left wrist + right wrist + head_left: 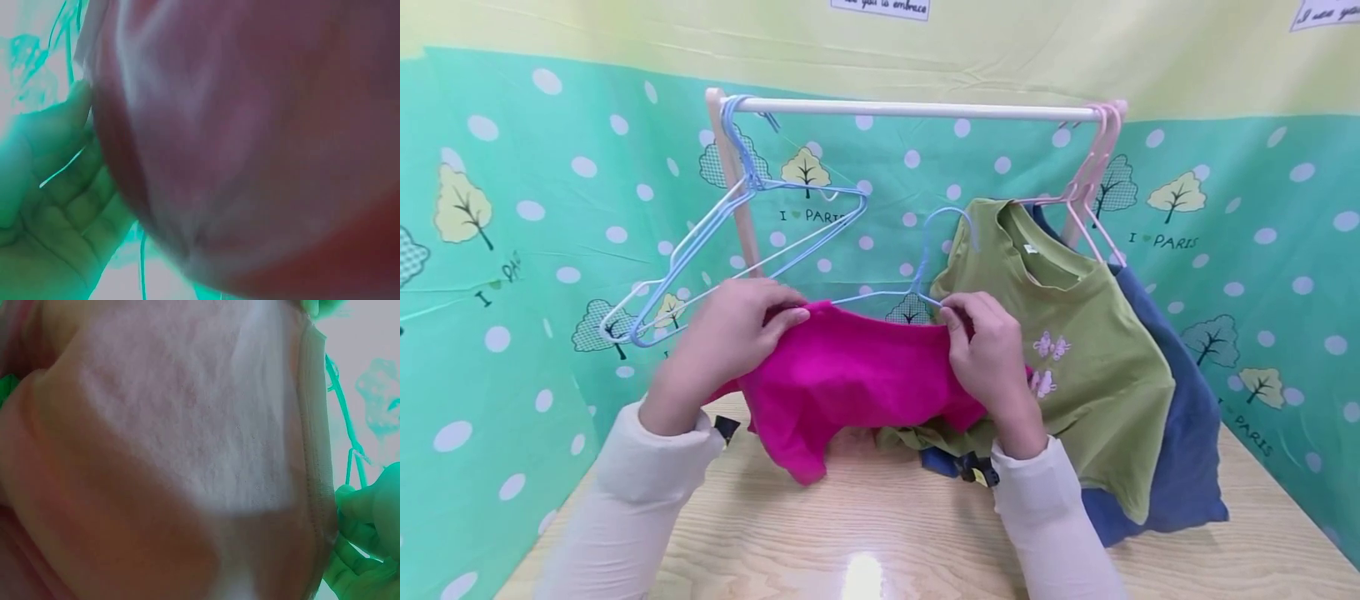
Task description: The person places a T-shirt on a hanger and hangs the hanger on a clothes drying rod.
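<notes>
A magenta shirt [857, 375] hangs spread between both hands, its upper edge stretched nearly level in the head view. At its upper left corner my left hand [730, 333] pinches the cloth between thumb and fingers. My right hand [988, 354] pinches the upper right corner the same way. A light blue hanger [917, 287] shows its hook and shoulders above the shirt's edge; its lower part is hidden behind the cloth. In the left wrist view the shirt [237, 137] fills most of the picture. The right wrist view shows its stitched edge [315, 437] beside the fingers.
Behind stands a clothes rack with a white rail [910, 108]. Blue and white hangers [737, 200] hang at its left end. On the right, pink hangers [1093, 192] carry an olive green shirt [1075, 325] and a dark blue garment [1180, 433], reaching the wooden table [850, 533].
</notes>
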`<state>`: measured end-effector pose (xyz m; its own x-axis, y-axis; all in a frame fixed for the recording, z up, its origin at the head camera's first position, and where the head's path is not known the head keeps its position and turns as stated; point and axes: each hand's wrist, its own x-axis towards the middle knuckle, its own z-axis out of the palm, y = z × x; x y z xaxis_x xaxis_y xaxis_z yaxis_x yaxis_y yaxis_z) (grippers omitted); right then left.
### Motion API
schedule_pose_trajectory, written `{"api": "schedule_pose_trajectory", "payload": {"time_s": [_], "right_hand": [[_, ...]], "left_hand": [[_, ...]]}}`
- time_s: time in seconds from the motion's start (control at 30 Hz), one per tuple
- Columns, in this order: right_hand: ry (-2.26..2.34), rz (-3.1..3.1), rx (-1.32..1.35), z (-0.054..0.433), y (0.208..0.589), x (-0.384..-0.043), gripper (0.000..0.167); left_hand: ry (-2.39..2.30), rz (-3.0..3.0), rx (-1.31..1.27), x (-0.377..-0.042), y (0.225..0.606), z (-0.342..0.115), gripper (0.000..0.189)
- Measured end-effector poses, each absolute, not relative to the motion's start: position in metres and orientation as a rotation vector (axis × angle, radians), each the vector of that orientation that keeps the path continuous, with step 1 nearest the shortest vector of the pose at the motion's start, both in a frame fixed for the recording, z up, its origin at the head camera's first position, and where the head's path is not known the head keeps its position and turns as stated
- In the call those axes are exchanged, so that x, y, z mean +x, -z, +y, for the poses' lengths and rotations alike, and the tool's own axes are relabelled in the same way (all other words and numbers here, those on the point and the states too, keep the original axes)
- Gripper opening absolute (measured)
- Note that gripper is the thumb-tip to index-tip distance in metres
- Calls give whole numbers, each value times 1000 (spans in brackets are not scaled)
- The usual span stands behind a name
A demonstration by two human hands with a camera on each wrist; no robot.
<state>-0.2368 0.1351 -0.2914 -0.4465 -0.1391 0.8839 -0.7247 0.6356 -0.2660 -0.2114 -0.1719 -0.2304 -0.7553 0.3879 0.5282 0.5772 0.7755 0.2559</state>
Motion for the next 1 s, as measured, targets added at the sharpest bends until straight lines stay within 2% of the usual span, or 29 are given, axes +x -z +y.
{"api": "schedule_pose_trajectory", "payload": {"time_s": [0.43,0.73,1.0], "right_hand": [[-793,-2013,713,141,289,-237,5],[-802,-1989,694,136,289,-234,11],[-1019,-1924,757,113,292,-228,10]], "left_hand": [[611,-2474,-711,-213,244,-166,12],[501,-2357,-603,-216,255,-165,10],[476,-2359,-548,-213,260,-161,10]]}}
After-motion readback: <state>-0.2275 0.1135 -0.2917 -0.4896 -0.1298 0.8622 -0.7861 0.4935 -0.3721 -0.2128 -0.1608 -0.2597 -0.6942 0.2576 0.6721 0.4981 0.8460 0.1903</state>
